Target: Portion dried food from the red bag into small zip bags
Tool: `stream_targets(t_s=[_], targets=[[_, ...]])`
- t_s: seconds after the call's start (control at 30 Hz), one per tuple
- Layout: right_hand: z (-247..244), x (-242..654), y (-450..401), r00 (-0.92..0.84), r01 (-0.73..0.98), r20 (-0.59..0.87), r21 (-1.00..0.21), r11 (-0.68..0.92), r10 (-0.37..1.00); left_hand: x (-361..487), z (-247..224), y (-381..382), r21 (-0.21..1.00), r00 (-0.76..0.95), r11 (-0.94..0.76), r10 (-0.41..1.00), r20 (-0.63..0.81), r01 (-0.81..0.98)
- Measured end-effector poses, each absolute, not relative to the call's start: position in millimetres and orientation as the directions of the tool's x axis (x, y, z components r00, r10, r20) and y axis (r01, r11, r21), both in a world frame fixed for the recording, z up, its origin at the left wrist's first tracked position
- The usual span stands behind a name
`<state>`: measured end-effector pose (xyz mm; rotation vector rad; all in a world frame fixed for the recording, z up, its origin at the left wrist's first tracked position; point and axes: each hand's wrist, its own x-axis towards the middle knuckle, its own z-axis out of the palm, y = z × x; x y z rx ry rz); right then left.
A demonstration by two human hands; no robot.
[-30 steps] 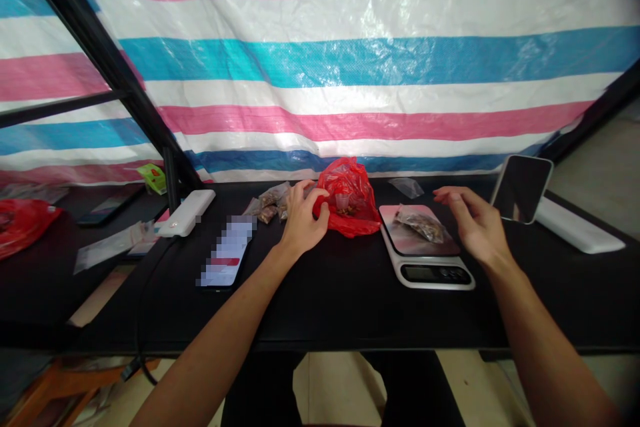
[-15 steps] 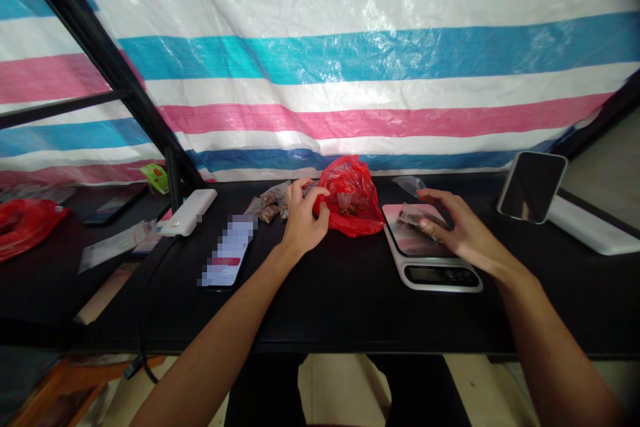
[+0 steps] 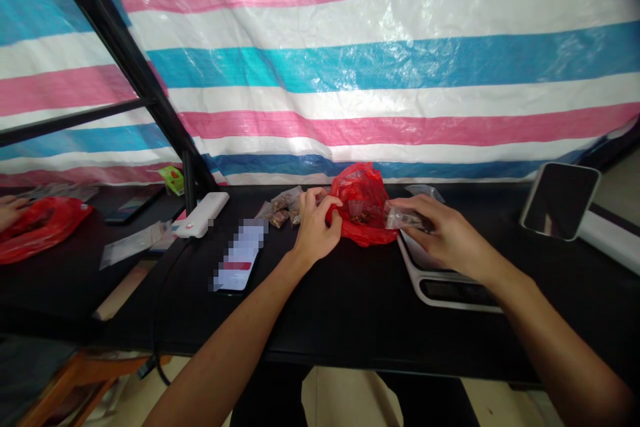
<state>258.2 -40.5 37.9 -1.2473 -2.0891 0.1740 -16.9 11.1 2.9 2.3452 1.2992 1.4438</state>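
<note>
My right hand is closed on a small clear plastic bag with dark brown contents, held at the right edge of an open red plastic bag. Inside the red bag are a small clear cup and loose brown bits. Just left of the red bag is my left hand, fingers curved and apart, with nothing seen in them. Behind it lie several small filled clear bags. A white kitchen scale, partly hidden by my right hand and forearm, has no bag on its visible part.
A lit phone and a white power strip-like block lie to the left. Another phone leans upright at right. An empty clear bag lies behind the scale. Far left, another person's hand touches a second red bag.
My right hand has lifted the small clear bag off the scale and carried it left to the red bag. The left hand stays beside the red bag. The view has shifted slightly.
</note>
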Motion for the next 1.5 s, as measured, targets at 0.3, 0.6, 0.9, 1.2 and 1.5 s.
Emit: stream_targets(t_s=[0.3, 0.6, 0.9, 1.2, 1.5], targets=[[31, 214, 3, -0.396, 0.838, 0.341, -0.246, 0.488, 0.852, -18, 2, 13, 0.483, 0.171, -0.665, 0.671, 0.721, 0.57], [36, 268, -32, -0.037, 0.767, 0.296, -0.604, 0.217, 0.954, -16, 5, 10, 0.496, 0.182, -0.684, 0.666, 0.723, 0.534], [33, 319, -60, -0.054, 0.851, 0.173, -0.507, 0.136, 0.983, -16, 3, 10, 0.478, 0.202, -0.687, 0.663, 0.721, 0.547], [82, 286, -6, -0.228, 0.966, -0.034, -0.134, 0.221, 0.973, -18, 3, 13, 0.476, 0.185, -0.676, 0.664, 0.724, 0.563], [88, 278, -6, -0.175, 0.985, -0.237, -0.043, 0.169, 0.956, -19, 5, 12, 0.489, 0.166, -0.671, 0.667, 0.727, 0.557]])
